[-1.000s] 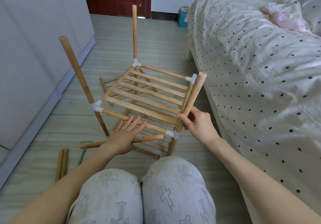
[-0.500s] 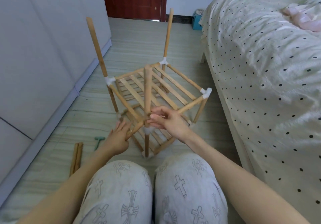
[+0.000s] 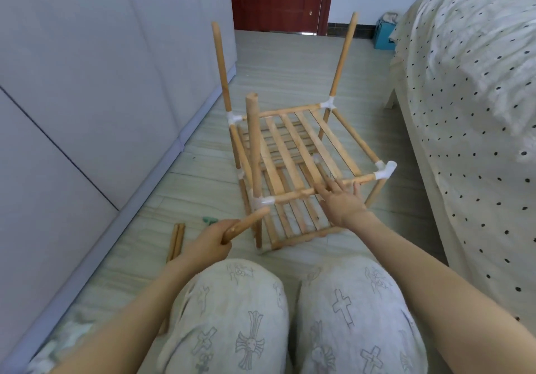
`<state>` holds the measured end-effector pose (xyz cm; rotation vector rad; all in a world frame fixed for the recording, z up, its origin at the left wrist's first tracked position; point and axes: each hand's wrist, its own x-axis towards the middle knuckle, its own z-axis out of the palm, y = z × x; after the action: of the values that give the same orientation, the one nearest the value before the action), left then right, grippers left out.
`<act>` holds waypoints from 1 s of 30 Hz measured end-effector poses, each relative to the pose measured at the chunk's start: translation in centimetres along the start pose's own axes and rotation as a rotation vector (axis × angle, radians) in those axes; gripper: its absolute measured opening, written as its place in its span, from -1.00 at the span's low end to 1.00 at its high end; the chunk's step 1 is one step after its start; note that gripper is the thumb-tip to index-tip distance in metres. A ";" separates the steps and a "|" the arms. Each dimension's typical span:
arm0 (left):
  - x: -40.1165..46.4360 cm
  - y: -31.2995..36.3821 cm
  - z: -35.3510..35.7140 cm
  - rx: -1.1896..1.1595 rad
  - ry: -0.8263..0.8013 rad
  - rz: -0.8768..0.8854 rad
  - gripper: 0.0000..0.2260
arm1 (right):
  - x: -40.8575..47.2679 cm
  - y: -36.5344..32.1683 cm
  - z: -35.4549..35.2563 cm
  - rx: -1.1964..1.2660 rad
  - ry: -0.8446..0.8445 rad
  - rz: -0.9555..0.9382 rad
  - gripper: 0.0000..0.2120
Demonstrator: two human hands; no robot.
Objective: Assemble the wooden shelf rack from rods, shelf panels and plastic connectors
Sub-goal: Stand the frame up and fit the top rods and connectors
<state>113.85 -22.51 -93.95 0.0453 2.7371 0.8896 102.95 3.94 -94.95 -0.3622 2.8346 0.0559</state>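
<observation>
Rack [image 3: 301, 153] is seen standing on the floor [image 3: 290, 69] between wardrobe [image 3: 101, 83] and bed [image 3: 470, 112], just in front of the knees. Three upright rods are seated in white corner connectors; the near-right connector [image 3: 385, 170] is left with an empty socket.

Left hand [image 3: 211, 241]: fingers curled round a loose rod [image 3: 246, 223], its free end pointed toward the near-left connector [image 3: 261, 201]. Right hand [image 3: 342, 202]: fingers spread, laid on the front rail [image 3: 324, 189].

Two spare rods [image 3: 176, 241] are noted lying beside the left hand.

Risks, as judged:
- Frame could be tipped or racked if the rod is pushed in at a slant.
- Joints may be loosened if the rail is not braced firmly.
- The rod is aimed away from the empty socket; misplacement is possible.
</observation>
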 end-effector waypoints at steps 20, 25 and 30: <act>5.6 8.3 0.7 -0.140 -0.030 0.256 -0.69 | -6.9 -3.9 -6.7 1.188 0.175 -0.278 -0.90; 5.6 9.1 0.6 -0.134 -0.102 0.358 -0.67 | -7.1 -3.3 -9.0 1.283 0.363 -0.254 -0.82; 6.0 5.5 1.9 0.402 -0.245 0.188 -0.39 | -7.1 0.5 -12.2 1.140 0.835 -0.091 -0.76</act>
<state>108.24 -16.28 -93.67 0.4623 2.6591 0.3322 106.06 5.23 -81.23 -0.2536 2.9174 -2.0069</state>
